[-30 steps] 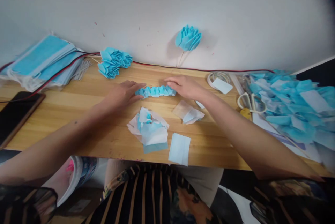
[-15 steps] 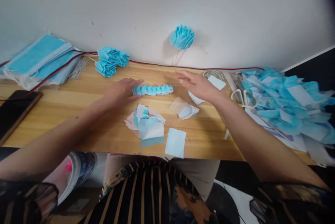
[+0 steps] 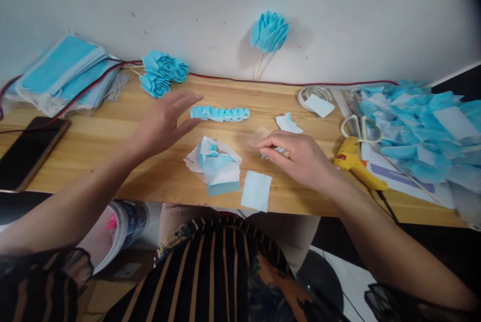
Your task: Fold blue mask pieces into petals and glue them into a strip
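My left hand (image 3: 167, 121) is open, thumb apart from the fingers, by the left end of a row of folded blue petals (image 3: 220, 114). My right hand (image 3: 296, 154) is closed in a pinch on a scrap of mask fabric (image 3: 259, 136); much of that scrap is hidden under the fingers. Between the hands, nearer the front edge, lies a crumpled pile of white and blue fabric scraps (image 3: 223, 174). A flat pale blue square (image 3: 256, 190) rests to the right of it. Beyond my right hand is a small white scrap (image 3: 288, 124).
Blue fabric flowers (image 3: 161, 73) lie at the back left, beside a stack of face masks (image 3: 62, 68). One flower (image 3: 269, 32) leans on the wall. A phone (image 3: 33, 151) is at left. Scissors (image 3: 361, 129), a yellow glue gun (image 3: 358, 164) and heaped petals (image 3: 421, 126) are at right.
My right hand has come down and toward me, closing on the fabric scrap. My left hand has pulled back from the petal row and lifted. The glue gun now shows beside my right forearm.
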